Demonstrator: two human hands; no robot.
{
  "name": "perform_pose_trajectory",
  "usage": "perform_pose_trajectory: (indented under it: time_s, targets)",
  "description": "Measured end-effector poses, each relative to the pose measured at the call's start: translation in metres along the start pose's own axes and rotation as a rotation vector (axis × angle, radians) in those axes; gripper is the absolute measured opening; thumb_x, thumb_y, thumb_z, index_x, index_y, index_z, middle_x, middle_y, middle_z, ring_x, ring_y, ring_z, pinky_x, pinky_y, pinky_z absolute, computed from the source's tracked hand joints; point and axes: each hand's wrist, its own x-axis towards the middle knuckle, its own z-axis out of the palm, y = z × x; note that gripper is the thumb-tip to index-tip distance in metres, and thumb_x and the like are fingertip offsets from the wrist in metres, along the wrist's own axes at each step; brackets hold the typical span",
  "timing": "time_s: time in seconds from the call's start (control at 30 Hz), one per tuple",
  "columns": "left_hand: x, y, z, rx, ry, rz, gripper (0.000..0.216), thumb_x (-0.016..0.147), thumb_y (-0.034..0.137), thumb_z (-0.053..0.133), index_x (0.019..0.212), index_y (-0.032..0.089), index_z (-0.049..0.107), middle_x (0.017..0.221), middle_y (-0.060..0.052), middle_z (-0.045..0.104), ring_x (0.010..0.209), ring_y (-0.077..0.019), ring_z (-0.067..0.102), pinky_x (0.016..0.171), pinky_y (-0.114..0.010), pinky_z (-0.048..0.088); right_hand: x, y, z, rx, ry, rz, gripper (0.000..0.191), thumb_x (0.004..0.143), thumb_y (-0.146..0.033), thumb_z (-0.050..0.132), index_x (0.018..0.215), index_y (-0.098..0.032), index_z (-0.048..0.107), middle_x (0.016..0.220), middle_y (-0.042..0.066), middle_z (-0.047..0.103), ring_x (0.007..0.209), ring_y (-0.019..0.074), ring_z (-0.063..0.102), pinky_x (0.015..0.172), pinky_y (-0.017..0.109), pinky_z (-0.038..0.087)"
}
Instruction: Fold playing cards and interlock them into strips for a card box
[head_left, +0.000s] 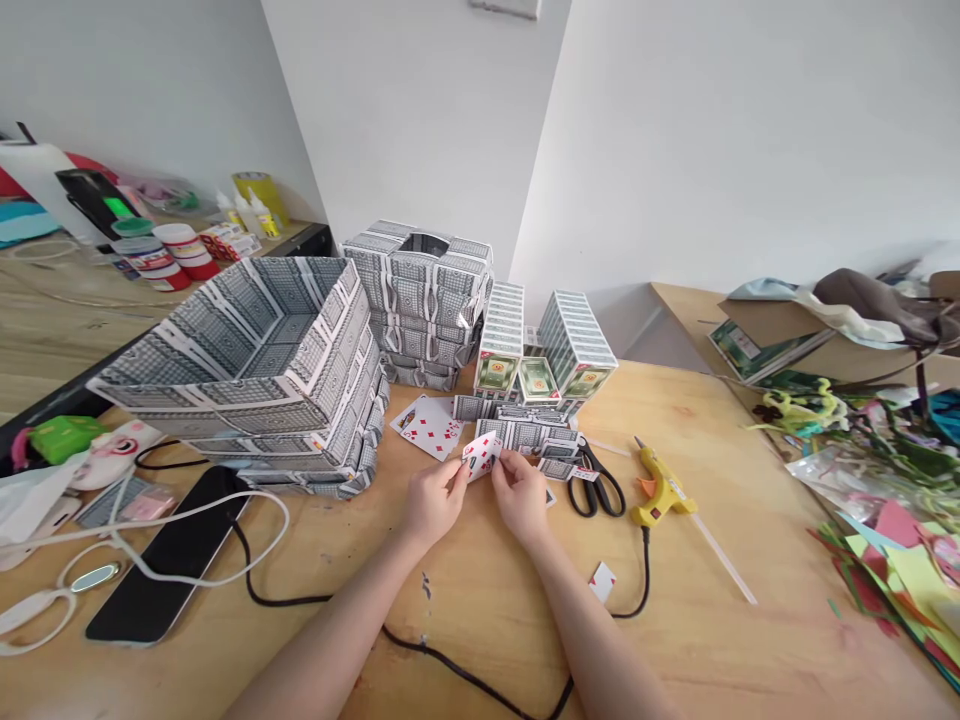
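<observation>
My left hand [433,502] and my right hand [519,497] meet over the wooden table, both pinching a folded playing card [481,455] with red pips. Just behind it lie flat folded card pieces [525,433] and a few face-up diamond cards [427,427]. A large open box woven from card backs [255,360] stands to the left, with a smaller lidded card box [420,295] behind it. Rows of card packs [544,350] stand beyond the hands.
Black scissors [596,487] and a yellow glue gun [660,490] lie to the right, its black cord [450,660] running under my arms. A small card scrap [602,580] lies near. A phone [169,560] with white cable sits left. Coloured paper and craft clutter [892,500] fills the right edge.
</observation>
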Motion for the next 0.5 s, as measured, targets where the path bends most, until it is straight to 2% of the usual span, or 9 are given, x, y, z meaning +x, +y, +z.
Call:
perform_pose_trajectory:
  time_s: [0.13,0.3,0.37,0.5]
  targets:
    - [-0.003,0.006,0.003,0.002,-0.022,0.086,0.032,0.084,0.026,0.041,0.055,0.017,0.049,0.046,0.001,0.050,0.042,-0.0077,0.044,0.046,-0.020,0.030,-0.003,-0.002,0.003,-0.160,0.100,-0.030,0.026,0.080,-0.029,0.043,0.087,-0.015,0.063,0.073,0.008,0.069,0.060,0.0187,0.062,0.056,0.027,0.046]
    - [-0.008,0.014,0.009,0.052,-0.010,0.209,0.026,0.085,0.020,0.039,0.065,0.017,0.056,0.053,-0.001,0.058,0.049,-0.0099,0.052,0.052,-0.021,0.035,-0.009,-0.001,0.011,-0.364,0.222,0.056,0.029,0.081,-0.029,0.041,0.091,-0.013,0.064,0.071,0.009,0.068,0.059,0.0197,0.062,0.056,0.028,0.044]
    - [-0.008,0.013,0.010,0.072,0.005,0.169,0.025,0.085,0.020,0.040,0.065,0.017,0.055,0.052,-0.001,0.057,0.047,-0.0099,0.050,0.050,-0.021,0.033,-0.009,-0.001,0.011,-0.341,0.211,0.060,0.028,0.080,-0.029,0.043,0.092,-0.014,0.063,0.071,0.009,0.069,0.059,0.0193,0.062,0.057,0.027,0.045]
    - [-0.005,0.007,0.007,0.092,0.043,-0.008,0.029,0.085,0.026,0.040,0.058,0.018,0.049,0.047,0.000,0.052,0.040,-0.0089,0.044,0.045,-0.022,0.028,-0.004,-0.002,0.006,-0.180,0.113,0.025,0.025,0.078,-0.029,0.046,0.089,-0.016,0.063,0.073,0.006,0.069,0.061,0.0172,0.062,0.059,0.026,0.046]
